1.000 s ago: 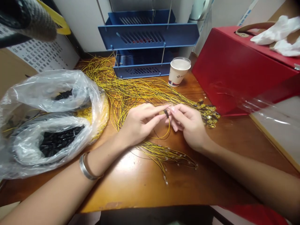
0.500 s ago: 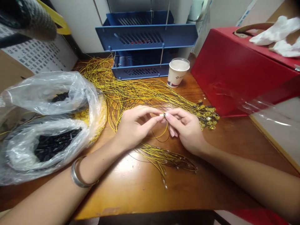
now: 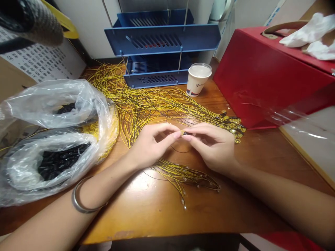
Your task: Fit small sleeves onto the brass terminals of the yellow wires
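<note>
My left hand (image 3: pixel 154 143) pinches a tiny yellowish piece (image 3: pixel 182 132) between thumb and forefinger; its exact kind is mostly hidden by the fingertips. Against it, my right hand (image 3: pixel 213 143) has its thumb and fingers closed on a small black sleeve (image 3: pixel 186 133). A thin dark wire (image 3: pixel 180 151) loops below the fingertips. Just behind the hands stretches a large bundle of yellow and black wires (image 3: pixel 162 101), its right end carrying several black sleeves with yellow hexagonal nuts (image 3: pixel 231 125). In front lies a smaller wire bundle (image 3: pixel 178 170) with clear-tipped ends.
At left, a plastic bag (image 3: pixel 15 167) holds black sleeves (image 3: pixel 60 160), beside yellow nuts (image 3: pixel 111 139) in a bag. A paper cup (image 3: pixel 198 82) stands by a blue rack (image 3: pixel 162 40). A red box (image 3: pixel 274 76) with tissues (image 3: pixel 309 33) fills the right back of the table (image 3: pixel 157 219).
The white piece at my left fingertips no longer shows; a yellowish one does. My right hand has shifted slightly right and turned, its fingers now straighter around the black sleeve.
</note>
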The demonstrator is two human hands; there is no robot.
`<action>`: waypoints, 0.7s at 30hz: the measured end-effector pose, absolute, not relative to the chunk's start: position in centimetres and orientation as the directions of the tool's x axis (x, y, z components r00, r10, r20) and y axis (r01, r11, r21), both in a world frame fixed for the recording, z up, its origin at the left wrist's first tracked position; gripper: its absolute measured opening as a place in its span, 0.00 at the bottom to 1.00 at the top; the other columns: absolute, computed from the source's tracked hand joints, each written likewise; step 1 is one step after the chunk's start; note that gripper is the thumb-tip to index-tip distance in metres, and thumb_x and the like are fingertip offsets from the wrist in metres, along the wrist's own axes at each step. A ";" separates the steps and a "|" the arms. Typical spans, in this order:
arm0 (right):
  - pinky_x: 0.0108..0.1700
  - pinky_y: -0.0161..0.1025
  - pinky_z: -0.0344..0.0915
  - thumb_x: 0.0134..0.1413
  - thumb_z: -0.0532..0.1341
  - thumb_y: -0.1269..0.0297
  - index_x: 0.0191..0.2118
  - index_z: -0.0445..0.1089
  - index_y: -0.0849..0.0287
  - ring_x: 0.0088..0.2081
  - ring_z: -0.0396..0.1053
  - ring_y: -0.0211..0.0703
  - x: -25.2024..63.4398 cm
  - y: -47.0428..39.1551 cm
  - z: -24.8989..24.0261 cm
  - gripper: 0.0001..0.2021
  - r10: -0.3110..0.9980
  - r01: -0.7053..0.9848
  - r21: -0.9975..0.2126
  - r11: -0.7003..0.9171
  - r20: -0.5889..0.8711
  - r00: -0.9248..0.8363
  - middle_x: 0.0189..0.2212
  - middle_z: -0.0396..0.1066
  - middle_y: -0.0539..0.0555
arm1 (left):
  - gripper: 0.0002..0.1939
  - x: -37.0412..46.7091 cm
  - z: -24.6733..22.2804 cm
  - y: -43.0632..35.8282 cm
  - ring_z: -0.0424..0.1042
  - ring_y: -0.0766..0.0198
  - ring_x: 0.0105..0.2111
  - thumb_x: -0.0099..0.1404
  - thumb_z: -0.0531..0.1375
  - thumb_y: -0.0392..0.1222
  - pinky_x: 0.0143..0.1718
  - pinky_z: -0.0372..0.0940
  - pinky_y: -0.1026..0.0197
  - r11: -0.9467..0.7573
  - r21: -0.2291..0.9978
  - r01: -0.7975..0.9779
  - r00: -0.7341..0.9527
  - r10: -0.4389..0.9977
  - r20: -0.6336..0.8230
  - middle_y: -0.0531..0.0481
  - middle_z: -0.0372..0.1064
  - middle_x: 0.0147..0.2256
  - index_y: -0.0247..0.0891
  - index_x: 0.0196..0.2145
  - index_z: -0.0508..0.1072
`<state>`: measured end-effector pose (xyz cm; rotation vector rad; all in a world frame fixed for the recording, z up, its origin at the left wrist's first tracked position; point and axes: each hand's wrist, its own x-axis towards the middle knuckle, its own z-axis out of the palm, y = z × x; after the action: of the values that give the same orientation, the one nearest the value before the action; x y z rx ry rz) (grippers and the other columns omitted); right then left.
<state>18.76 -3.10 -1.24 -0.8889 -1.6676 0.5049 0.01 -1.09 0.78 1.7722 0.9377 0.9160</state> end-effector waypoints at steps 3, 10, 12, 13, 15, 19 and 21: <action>0.31 0.36 0.71 0.53 0.68 0.74 0.36 0.79 0.58 0.32 0.75 0.39 18.9 -3.0 -1.1 0.06 0.727 0.322 -0.665 0.674 0.674 -0.129 0.31 0.79 0.53 | 0.13 -0.2 0.8 -1.0 0.65 0.74 0.23 0.71 0.57 0.43 0.26 0.59 0.69 -0.266 0.955 0.128 0.518 0.840 0.165 0.52 0.73 0.30 0.33 0.32 0.75; 0.34 0.38 0.73 0.53 0.68 0.74 0.37 0.79 0.57 0.33 0.76 0.40 19.0 -3.1 -1.2 0.07 0.710 0.318 -0.646 0.694 0.686 -0.159 0.33 0.80 0.53 | 0.20 -0.4 0.7 -1.1 0.62 0.73 0.20 0.73 0.52 0.49 0.20 0.56 0.70 -0.074 0.995 0.071 0.648 0.762 0.011 0.51 0.67 0.26 0.32 0.31 0.71; 0.36 0.39 0.75 0.53 0.68 0.74 0.37 0.79 0.57 0.35 0.77 0.41 19.0 -3.1 -1.2 0.07 0.713 0.316 -0.650 0.691 0.684 -0.153 0.34 0.80 0.54 | 0.19 -0.3 0.7 -1.2 0.64 0.71 0.21 0.72 0.53 0.50 0.19 0.58 0.70 0.006 0.999 0.042 0.647 0.762 -0.032 0.51 0.67 0.26 0.32 0.31 0.69; 0.37 0.40 0.75 0.53 0.68 0.73 0.37 0.79 0.56 0.36 0.77 0.42 19.0 -3.1 -1.1 0.06 0.718 0.319 -0.653 0.686 0.680 -0.151 0.35 0.80 0.54 | 0.18 -0.2 0.7 -1.2 0.65 0.70 0.22 0.72 0.53 0.50 0.18 0.59 0.70 0.041 0.999 0.026 0.645 0.763 -0.048 0.50 0.66 0.27 0.33 0.31 0.69; 0.36 0.39 0.75 0.54 0.68 0.72 0.38 0.80 0.56 0.36 0.77 0.42 18.9 -3.2 -1.1 0.06 0.738 0.339 -0.666 0.664 0.657 -0.155 0.36 0.81 0.55 | 0.17 -0.1 0.7 -1.3 0.67 0.68 0.24 0.71 0.54 0.50 0.18 0.61 0.70 0.098 0.995 0.006 0.636 0.768 -0.079 0.50 0.65 0.27 0.33 0.32 0.68; 0.28 0.34 0.71 0.55 0.67 0.70 0.41 0.80 0.58 0.31 0.75 0.38 18.9 -3.3 -1.1 0.07 0.790 0.398 -0.694 0.600 0.591 -0.159 0.35 0.80 0.55 | 0.16 0.1 0.6 -1.4 0.66 0.68 0.22 0.71 0.54 0.50 0.17 0.63 0.69 0.140 0.990 0.012 0.612 0.782 -0.118 0.51 0.64 0.25 0.34 0.32 0.67; 0.28 0.34 0.70 0.56 0.66 0.69 0.43 0.79 0.58 0.30 0.73 0.37 18.9 -3.4 -1.0 0.09 0.803 0.416 -0.697 0.584 0.571 -0.171 0.35 0.79 0.54 | 0.16 0.2 0.6 -1.4 0.67 0.68 0.22 0.71 0.54 0.49 0.17 0.63 0.70 0.137 0.991 0.013 0.602 0.790 -0.117 0.51 0.64 0.26 0.34 0.32 0.67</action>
<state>18.95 -3.35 -1.05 -0.9983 -1.7936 0.4740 0.17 -1.43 0.60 1.3286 0.7660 0.6503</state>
